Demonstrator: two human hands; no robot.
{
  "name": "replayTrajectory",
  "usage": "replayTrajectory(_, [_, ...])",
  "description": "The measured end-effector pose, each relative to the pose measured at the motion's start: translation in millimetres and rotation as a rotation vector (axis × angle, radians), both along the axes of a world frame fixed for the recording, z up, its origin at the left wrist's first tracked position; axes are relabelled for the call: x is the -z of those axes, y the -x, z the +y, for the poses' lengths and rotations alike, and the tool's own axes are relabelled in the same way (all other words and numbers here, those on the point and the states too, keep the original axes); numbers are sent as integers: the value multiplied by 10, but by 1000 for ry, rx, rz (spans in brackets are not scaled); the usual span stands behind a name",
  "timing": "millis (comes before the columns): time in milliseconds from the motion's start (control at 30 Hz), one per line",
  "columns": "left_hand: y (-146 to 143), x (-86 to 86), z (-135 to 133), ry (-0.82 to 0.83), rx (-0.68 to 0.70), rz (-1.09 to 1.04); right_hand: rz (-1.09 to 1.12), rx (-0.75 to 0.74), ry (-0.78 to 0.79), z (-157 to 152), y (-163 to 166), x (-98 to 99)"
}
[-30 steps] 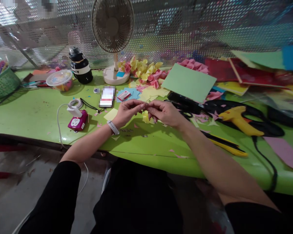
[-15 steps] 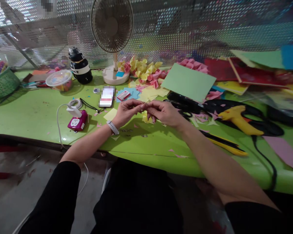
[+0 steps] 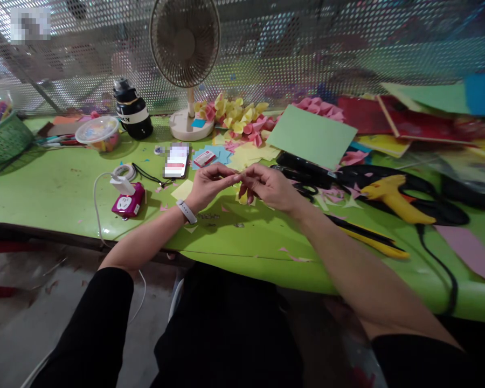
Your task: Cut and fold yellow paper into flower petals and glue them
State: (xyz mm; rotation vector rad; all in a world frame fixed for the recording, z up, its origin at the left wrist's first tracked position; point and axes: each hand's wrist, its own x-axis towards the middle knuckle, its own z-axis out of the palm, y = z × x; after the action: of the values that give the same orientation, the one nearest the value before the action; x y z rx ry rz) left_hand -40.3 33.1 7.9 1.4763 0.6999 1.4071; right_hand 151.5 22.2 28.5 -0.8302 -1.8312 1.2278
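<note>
My left hand, with a pale band at the wrist, is closed in a pinch, its thumb and fingertips meeting those of my right hand. The right fingers are bent and pressed together too. Whatever lies between the fingertips is small and mostly hidden. A bit of yellow paper shows just below the fingers; I cannot tell whether it is held or lies on the table. Beyond the hands are yellow paper sheets, blue scalloped paper with a small red-and-white box, and folded yellow paper flowers.
A fan, a black bottle and a phone stand or lie on the green table. At left is a purple power adapter; at right, scissors, a yellow glue gun and a yellow-black tool.
Both hands stay in the same place, fingertips together. The right fingers have shifted slightly; the left thumb lies a little straighter.
</note>
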Motion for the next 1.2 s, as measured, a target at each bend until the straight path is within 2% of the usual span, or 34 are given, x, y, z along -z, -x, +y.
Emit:
replayTrajectory(500, [22,-35,-7,-45,78,39,-15,-78,-18,11,-10,-27])
replayTrajectory(767, [12,-12,24,-106,-2,-7,8,60,-104,-4,13,30])
replayTrajectory(1000, [5,-33,-11,-154,-95,57,-113,214,-338,-22,29,38])
replayTrajectory(1200, [28,-90,31,-121,-177,23,-159,192,-360,25,-19,10])
